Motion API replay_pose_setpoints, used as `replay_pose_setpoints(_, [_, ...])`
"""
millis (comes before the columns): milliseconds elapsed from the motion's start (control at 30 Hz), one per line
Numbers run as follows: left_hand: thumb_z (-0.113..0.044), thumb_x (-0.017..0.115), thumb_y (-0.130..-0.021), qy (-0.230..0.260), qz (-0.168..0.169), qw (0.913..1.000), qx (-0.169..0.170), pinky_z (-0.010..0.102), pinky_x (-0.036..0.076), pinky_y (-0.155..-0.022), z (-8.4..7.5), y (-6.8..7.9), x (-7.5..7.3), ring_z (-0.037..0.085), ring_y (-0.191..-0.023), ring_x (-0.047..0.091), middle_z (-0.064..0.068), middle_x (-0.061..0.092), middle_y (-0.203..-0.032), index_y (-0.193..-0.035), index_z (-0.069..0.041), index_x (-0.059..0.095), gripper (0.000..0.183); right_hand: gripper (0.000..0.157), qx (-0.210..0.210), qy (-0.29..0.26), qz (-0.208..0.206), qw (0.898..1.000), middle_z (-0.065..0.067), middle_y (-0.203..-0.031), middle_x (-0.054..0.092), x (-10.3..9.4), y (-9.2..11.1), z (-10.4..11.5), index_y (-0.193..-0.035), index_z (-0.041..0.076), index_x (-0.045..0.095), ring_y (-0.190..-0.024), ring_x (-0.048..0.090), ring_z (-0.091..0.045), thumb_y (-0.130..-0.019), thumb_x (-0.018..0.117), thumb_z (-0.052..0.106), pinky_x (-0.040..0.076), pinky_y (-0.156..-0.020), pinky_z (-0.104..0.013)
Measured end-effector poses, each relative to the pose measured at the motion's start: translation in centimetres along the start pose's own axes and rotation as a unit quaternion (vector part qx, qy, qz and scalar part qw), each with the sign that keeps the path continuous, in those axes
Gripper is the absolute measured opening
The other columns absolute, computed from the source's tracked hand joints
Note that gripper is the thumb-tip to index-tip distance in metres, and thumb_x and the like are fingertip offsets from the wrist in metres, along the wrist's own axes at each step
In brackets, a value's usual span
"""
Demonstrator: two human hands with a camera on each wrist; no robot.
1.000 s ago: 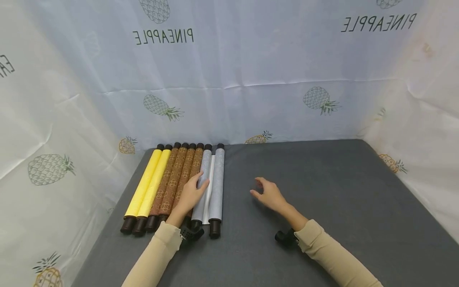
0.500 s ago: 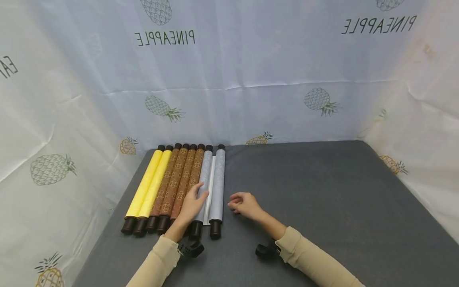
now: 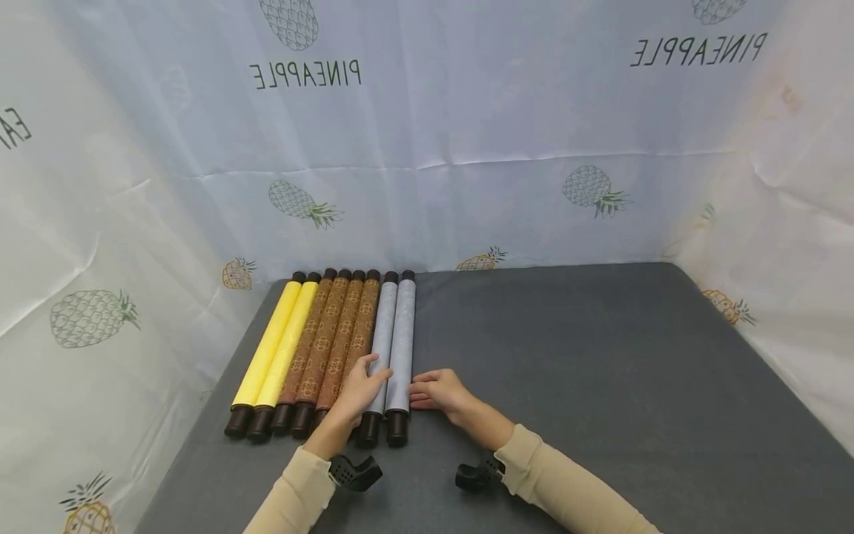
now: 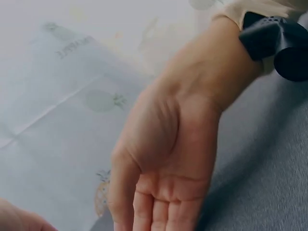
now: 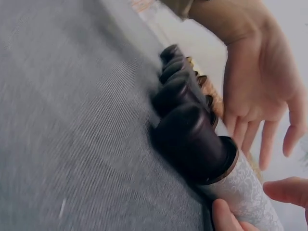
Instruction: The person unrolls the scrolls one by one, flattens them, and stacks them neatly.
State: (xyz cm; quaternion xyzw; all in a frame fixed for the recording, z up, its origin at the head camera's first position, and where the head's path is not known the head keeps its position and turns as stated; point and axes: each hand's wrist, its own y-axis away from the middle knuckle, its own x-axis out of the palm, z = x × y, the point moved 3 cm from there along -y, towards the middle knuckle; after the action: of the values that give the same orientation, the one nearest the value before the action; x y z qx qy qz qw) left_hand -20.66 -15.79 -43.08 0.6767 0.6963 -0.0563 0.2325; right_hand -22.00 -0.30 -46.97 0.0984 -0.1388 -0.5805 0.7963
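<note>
Two grey-blue patterned scrolls with dark end knobs lie side by side at the right end of a row. My left hand point(image 3: 360, 389) rests over the left grey-blue scroll point(image 3: 384, 319), fingers extended and thumb toward the right one. On the right side of the right grey-blue scroll point(image 3: 402, 334), my right hand point(image 3: 442, 393) touches with nearly straight fingers. In the right wrist view, its thumb stands over this scroll point(image 5: 245, 192) and its fingertips point(image 5: 224, 216) are against the side. The left wrist view shows the left palm point(image 4: 168, 134); its fingertips are cut off.
Left of the grey-blue pair lie several brown patterned scrolls point(image 3: 330, 334), then two yellow scrolls point(image 3: 283, 341). All lie on a dark grey tabletop point(image 3: 567, 356). Pineapple-print curtains point(image 3: 427, 111) surround the back and sides.
My right hand has moved left to the right grey-blue scroll. That scroll has shifted left, closing the gap with the white strip. My left hand has come slightly nearer.
</note>
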Motion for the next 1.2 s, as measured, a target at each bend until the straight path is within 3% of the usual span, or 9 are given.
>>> replay_pose_setpoints(133, [-0.018,0.050,-0.094,0.011,0.010,0.9998,-0.009,0.057,0.028,-0.115,0.2,0.0,0.0,0.048,-0.141,0.029,0.036,0.029,-0.150,-0.144,0.009,0.030,0.060,0.040,0.013,-0.006,-0.004,1.000,-0.023,-0.098,0.068,0.2,-0.2,-0.1,-0.119,-0.022,0.053,-0.074,0.065,-0.013,-0.084,0.062,-0.003,0.060,-0.077,-0.034])
replay_pose_setpoints(333, [-0.016,0.052,-0.092,0.025,0.015,0.9996,-0.005,0.059,0.027,-0.114,0.7,0.3,0.6,0.047,-0.139,0.030,0.035,0.030,-0.149,-0.141,0.008,0.033,0.057,0.043,0.017,0.043,0.005,0.999,-0.029,-0.100,0.071,0.3,-0.5,0.2,-0.117,-0.022,0.054,-0.073,0.068,-0.012,-0.084,0.065,0.002,0.060,-0.073,-0.032])
replay_pose_setpoints(467, [-0.009,0.052,-0.090,0.062,0.010,0.9979,0.016,0.059,0.024,-0.116,0.9,0.7,1.3,0.048,-0.143,0.023,0.036,0.021,-0.153,-0.143,0.009,0.027,0.061,0.042,0.025,0.079,0.013,0.996,-0.016,-0.089,0.072,0.3,-0.5,0.6,-0.115,-0.020,0.058,-0.067,0.064,-0.008,-0.084,0.068,0.007,0.059,-0.070,-0.028])
replay_pose_setpoints(600, [-0.002,0.048,-0.090,0.112,-0.015,0.9935,0.011,0.057,0.023,-0.117,1.4,0.9,1.7,0.048,-0.145,0.020,0.036,0.017,-0.155,-0.148,0.010,0.018,0.066,0.040,0.032,0.100,0.011,0.994,-0.005,-0.082,0.063,0.2,-0.4,0.9,-0.113,-0.018,0.059,-0.065,0.058,-0.006,-0.082,0.069,0.006,0.059,-0.069,-0.027])
replay_pose_setpoints(767, [0.004,0.048,-0.090,0.180,-0.051,0.9824,0.000,0.055,0.026,-0.117,2.3,0.6,2.3,0.046,-0.144,0.026,0.036,0.025,-0.152,-0.147,0.012,0.023,0.064,0.043,0.036,0.110,-0.001,0.993,-0.014,-0.096,0.064,-0.3,-0.2,0.8,-0.117,-0.017,0.057,-0.072,0.058,-0.012,-0.081,0.070,0.003,0.059,-0.073,-0.030])
replay_pose_setpoints(933, [0.006,0.054,-0.090,0.238,-0.060,0.9692,-0.011,0.052,0.027,-0.117,3.0,0.5,3.2,0.042,-0.144,0.028,0.032,0.028,-0.153,-0.147,0.008,0.029,0.063,0.048,0.042,0.125,-0.010,0.991,-0.024,-0.113,0.063,-1.3,0.0,0.8,-0.121,-0.016,0.056,-0.082,0.063,-0.017,-0.079,0.072,0.002,0.059,-0.078,-0.035])
replay_pose_setpoints(1200, [0.005,0.059,-0.087,0.265,-0.039,0.9635,-0.004,0.050,0.028,-0.118,2.6,0.5,4.9,0.042,-0.143,0.031,0.032,0.030,-0.152,-0.146,0.008,0.033,0.064,0.028,0.047,0.126,0.016,0.991,-0.006,-0.084,0.066,-3.6,0.4,0.8,-0.103,-0.013,0.064,-0.071,0.062,-0.009,-0.080,0.071,0.001,0.059,-0.073,-0.030])
